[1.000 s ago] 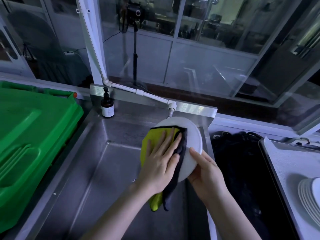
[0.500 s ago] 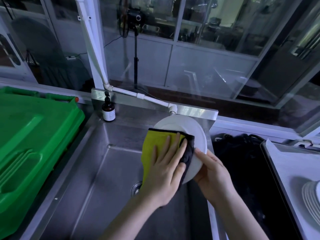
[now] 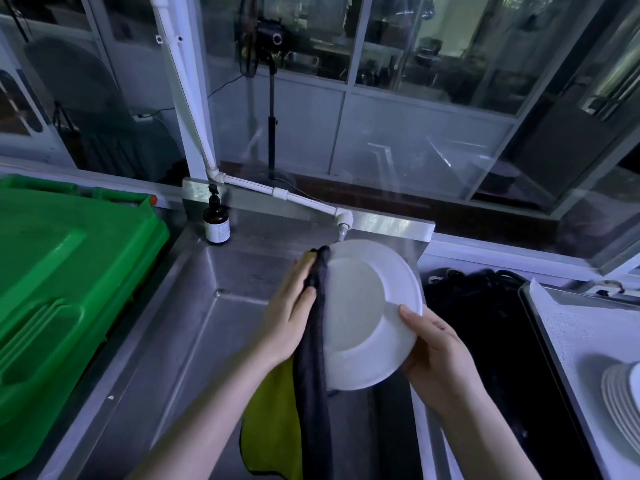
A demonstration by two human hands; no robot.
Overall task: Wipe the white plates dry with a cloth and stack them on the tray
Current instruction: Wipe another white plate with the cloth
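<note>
One plate (image 3: pixel 362 306), right grip (image 3: pixel 440 358) pinching rim; left grip (image 3: pixel 289 317) flat on one cloth (image 3: pixel 311 393)

Commercial dishwashing area: deep steel sink (image 3: pixel 194 341), pipe tap (image 3: pixel 343 225) and soap bottle (image 3: pixel 216 223) at sink's back edge, green bin (image 3: pixel 69 289) left of sink, stacked plates (image 3: pixel 620 400) on tray (image 3: pixel 568 334) right, glass partitions (image 3: pixel 415 98) behind.

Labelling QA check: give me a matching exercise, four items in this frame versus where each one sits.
Items:
1. held plate
2. cloth
3. pump bottle
4. plate stack

Places:
a. back left corner of the sink
b. on the tray, far right
c. gripped at its rim by the right hand
d. pressed by the left hand against the plate's left side

Pairs: 1-c, 2-d, 3-a, 4-b
</note>
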